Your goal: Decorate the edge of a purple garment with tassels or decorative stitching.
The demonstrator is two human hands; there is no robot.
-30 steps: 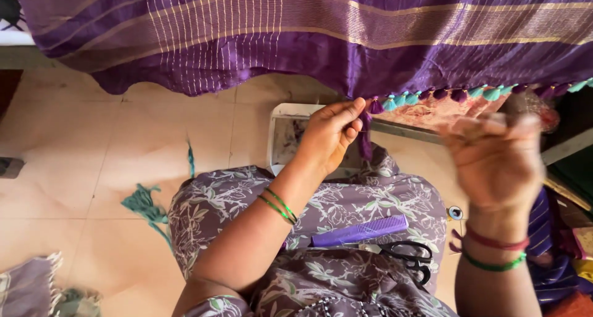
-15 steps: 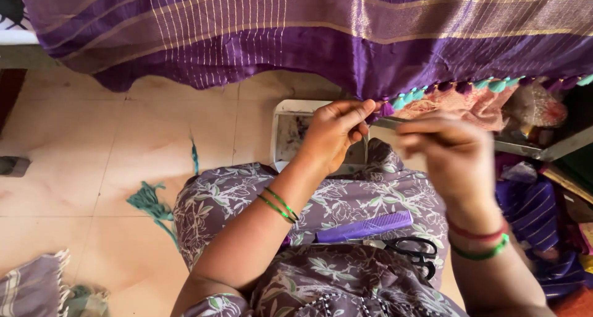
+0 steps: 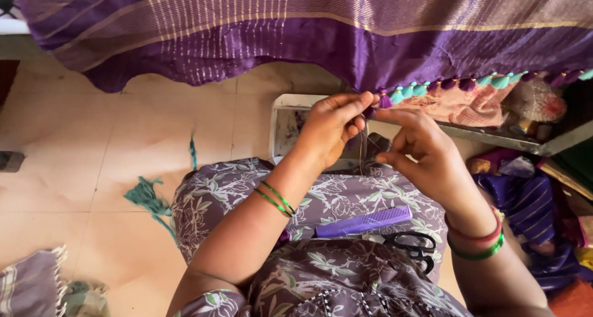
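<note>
Head view: left hand, right hand pinch purple tassel.

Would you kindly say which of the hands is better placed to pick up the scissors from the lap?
Probably the right hand: the scissors lie on the right side of the lap, below that wrist. The left hand is pinching the purple tassel at the cloth's edge.

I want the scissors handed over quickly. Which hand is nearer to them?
Right. The right hand hovers just above the black scissors on the lap; the left hand is farther up-left, at the fabric's edge.
</note>
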